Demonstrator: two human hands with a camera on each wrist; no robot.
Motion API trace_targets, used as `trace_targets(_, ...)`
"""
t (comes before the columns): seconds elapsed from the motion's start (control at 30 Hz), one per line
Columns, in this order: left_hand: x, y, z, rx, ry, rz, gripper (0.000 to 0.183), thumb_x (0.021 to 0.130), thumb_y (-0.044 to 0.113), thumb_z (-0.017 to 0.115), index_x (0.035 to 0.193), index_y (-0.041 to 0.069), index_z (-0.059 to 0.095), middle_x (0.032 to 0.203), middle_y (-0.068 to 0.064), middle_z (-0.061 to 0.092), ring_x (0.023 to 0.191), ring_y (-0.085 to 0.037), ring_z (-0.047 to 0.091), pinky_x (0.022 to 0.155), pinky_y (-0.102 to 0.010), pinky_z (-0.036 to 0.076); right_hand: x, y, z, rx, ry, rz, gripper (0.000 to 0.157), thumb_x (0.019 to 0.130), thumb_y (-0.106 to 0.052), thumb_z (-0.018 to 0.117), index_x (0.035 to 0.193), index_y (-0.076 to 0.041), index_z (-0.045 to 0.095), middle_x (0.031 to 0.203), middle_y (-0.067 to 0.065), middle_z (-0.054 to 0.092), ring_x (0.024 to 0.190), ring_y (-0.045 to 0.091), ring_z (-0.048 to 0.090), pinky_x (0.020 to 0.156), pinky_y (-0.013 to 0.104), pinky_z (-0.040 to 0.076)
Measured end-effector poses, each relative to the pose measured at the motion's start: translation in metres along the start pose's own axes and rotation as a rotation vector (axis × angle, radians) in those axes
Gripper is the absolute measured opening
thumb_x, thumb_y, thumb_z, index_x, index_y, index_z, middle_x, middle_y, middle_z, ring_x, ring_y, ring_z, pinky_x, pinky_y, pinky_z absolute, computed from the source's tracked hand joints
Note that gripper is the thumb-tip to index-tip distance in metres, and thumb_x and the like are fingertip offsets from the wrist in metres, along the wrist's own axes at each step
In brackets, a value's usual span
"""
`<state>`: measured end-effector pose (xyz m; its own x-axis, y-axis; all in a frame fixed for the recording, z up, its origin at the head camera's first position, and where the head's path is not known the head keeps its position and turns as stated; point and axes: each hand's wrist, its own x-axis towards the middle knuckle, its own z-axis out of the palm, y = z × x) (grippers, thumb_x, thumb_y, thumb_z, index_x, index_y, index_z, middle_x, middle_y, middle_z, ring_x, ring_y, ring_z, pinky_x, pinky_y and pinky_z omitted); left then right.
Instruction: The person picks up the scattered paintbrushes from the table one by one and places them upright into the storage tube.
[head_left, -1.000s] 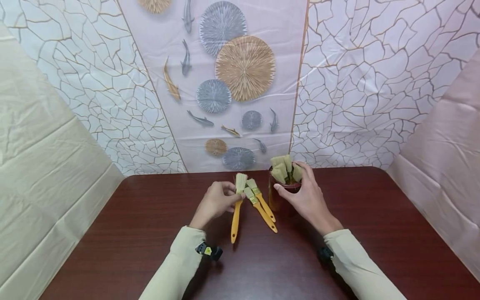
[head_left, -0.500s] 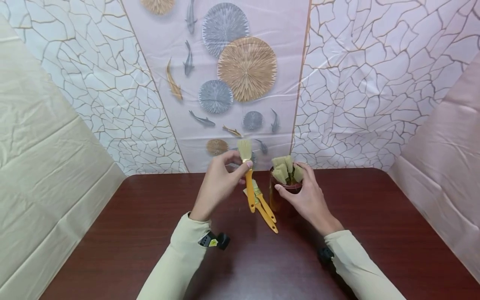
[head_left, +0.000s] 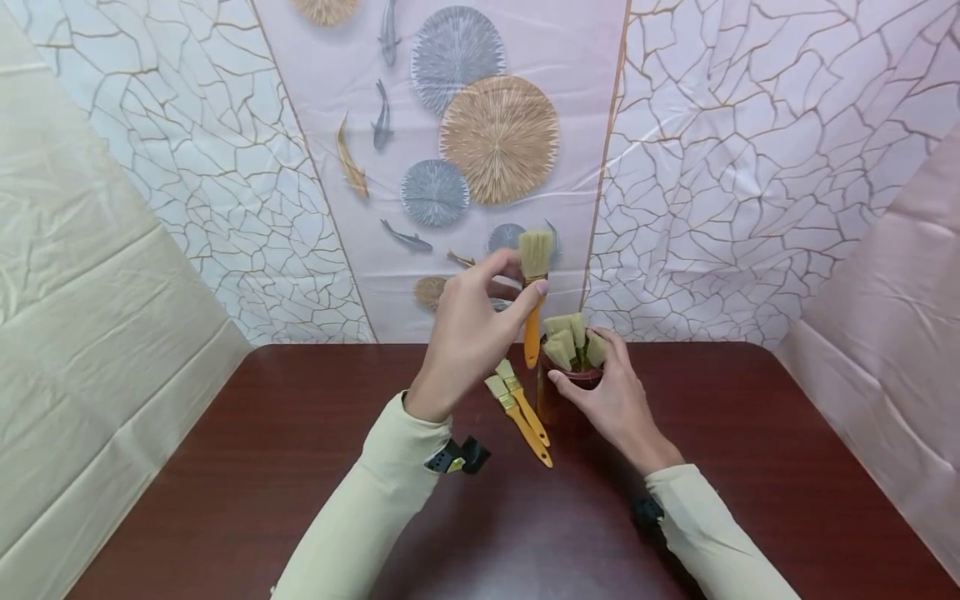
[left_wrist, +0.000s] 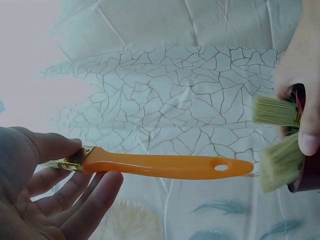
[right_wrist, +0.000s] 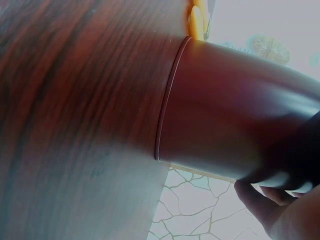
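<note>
My left hand (head_left: 474, 321) pinches a paintbrush (head_left: 533, 333) by its metal band, bristles up and yellow handle hanging down. In the left wrist view the tail of that orange-yellow handle (left_wrist: 170, 166) points at the bristles in the cup. A dark red-brown cup (right_wrist: 225, 110) stands on the table, packed with several paintbrushes (head_left: 572, 340), bristles up. My right hand (head_left: 617, 400) grips this cup near its rim, thumb at the front and fingers round the far side. Two more yellow-handled brushes (head_left: 525, 417) lie side by side on the table, left of the cup.
The dark wood-grain table (head_left: 300, 467) ends at a patterned cloth backdrop (head_left: 697, 208) close behind the cup. Pale cloth panels (head_left: 97, 333) rise along both sides.
My left hand has lifted the paintbrush off the table area and carried it up and right, above and left of the cup. The right hand and cup stay put.
</note>
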<state>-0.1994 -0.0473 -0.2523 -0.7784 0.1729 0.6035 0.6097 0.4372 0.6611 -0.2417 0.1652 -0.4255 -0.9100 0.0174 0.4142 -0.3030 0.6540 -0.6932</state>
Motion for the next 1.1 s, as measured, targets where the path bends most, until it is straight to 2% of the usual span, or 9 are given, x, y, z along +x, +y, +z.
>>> trace_targets(0.2,0.007,0.006,0.003,-0.007,-0.006,0.034,0.018,0.101,0.021,0.074,0.117,0.013,0.073,0.108,-0.002,0.075,0.094,-0.014,0.076,0.078,-0.03,0.061,0.001,-0.003,0.002,0.001,-0.022,0.015,0.096,0.089,-0.063,0.077,0.158,-0.008,0.04,0.163,0.008,0.034,0.122,0.038,0.061,0.098,0.065,0.05)
trace_targets(0.43,0.018,0.008,0.012,-0.025,-0.034,0.073,0.012,0.102,0.017,0.071,0.112,0.01,0.071,0.107,-0.003,0.076,0.094,-0.015,0.076,0.078,-0.031,0.061,0.001,-0.002,0.002,0.001,-0.01,0.004,0.097,0.088,-0.063,0.078,0.157,-0.007,0.04,0.161,0.009,0.036,0.12,0.037,0.062,0.097,0.064,0.051)
trace_targets(0.67,0.026,0.003,0.024,-0.005,-0.091,0.072,0.021,0.101,0.013,0.07,0.121,0.007,0.067,0.111,-0.005,0.074,0.094,-0.014,0.075,0.075,-0.023,0.06,0.0,-0.002,0.0,0.006,-0.013,0.018,0.099,0.087,-0.066,0.078,0.157,-0.008,0.04,0.162,0.008,0.035,0.122,0.039,0.061,0.098,0.066,0.05)
trace_targets(0.9,0.036,-0.011,0.041,0.025,-0.169,0.034,0.021,0.098,0.012,0.072,0.117,0.008,0.064,0.109,-0.005,0.073,0.089,-0.013,0.078,0.071,-0.022,0.06,0.001,0.0,-0.001,0.004,-0.016,0.018,0.1,0.087,-0.066,0.078,0.158,-0.008,0.039,0.162,0.009,0.034,0.126,0.04,0.058,0.101,0.069,0.047)
trace_targets(1.0,0.04,-0.019,0.049,0.068,-0.199,0.004,0.021,0.098,0.016,0.073,0.116,0.01,0.064,0.108,-0.003,0.074,0.089,-0.011,0.078,0.07,-0.022,0.059,0.0,0.001,-0.002,0.001,-0.016,0.024,0.101,0.086,-0.068,0.077,0.158,-0.007,0.039,0.163,0.009,0.034,0.127,0.041,0.057,0.102,0.069,0.047)
trace_targets(1.1,0.042,-0.027,0.058,0.122,-0.216,0.005,0.019,0.1,0.02,0.073,0.115,0.011,0.065,0.104,-0.001,0.074,0.084,-0.01,0.075,0.07,-0.021,0.057,0.0,0.001,-0.003,-0.003,-0.014,0.023,0.1,0.087,-0.067,0.077,0.158,-0.007,0.04,0.163,0.009,0.034,0.127,0.04,0.058,0.102,0.069,0.047)
